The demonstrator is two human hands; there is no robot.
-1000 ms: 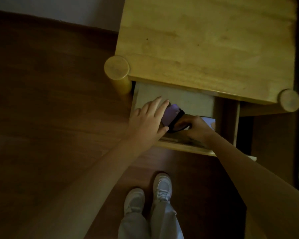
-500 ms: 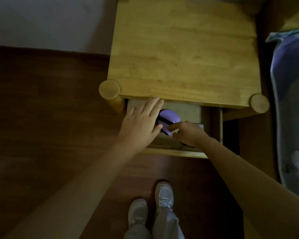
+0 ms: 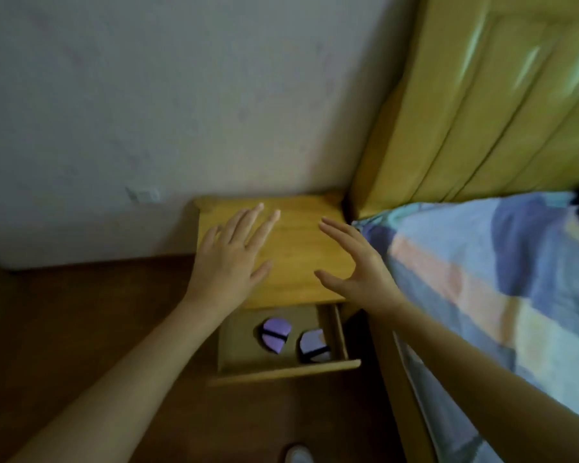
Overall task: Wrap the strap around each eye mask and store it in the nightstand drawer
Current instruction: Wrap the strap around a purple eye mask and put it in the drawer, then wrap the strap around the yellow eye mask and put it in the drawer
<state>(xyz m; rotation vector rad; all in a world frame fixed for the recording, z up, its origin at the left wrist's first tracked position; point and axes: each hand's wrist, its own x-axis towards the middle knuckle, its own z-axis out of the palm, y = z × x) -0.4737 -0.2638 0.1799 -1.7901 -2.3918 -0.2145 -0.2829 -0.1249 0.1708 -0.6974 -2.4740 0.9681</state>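
Two folded purple eye masks lie in the pulled-out drawer (image 3: 238, 355) of the wooden nightstand (image 3: 295, 248). The left mask (image 3: 276, 334) and the right mask (image 3: 313, 345) each have a black strap wrapped across them and sit a little apart. My left hand (image 3: 229, 262) hovers over the nightstand top with its fingers spread and nothing in it. My right hand (image 3: 358, 265) is also above the top, fingers apart and empty. Both hands are well above the drawer and touch neither mask.
A bed with a striped blue and pink cover (image 3: 482, 295) runs along the right, right beside the nightstand. Its yellow wooden headboard (image 3: 482, 111) rises behind. A pale wall with a socket (image 3: 144, 194) stands at the back. Dark wooden floor (image 3: 81, 329) lies to the left.
Both hands came up out of the drawer and now hover open over the nightstand top. The purple mask was let go and lies in the drawer. The view has tilted upward.
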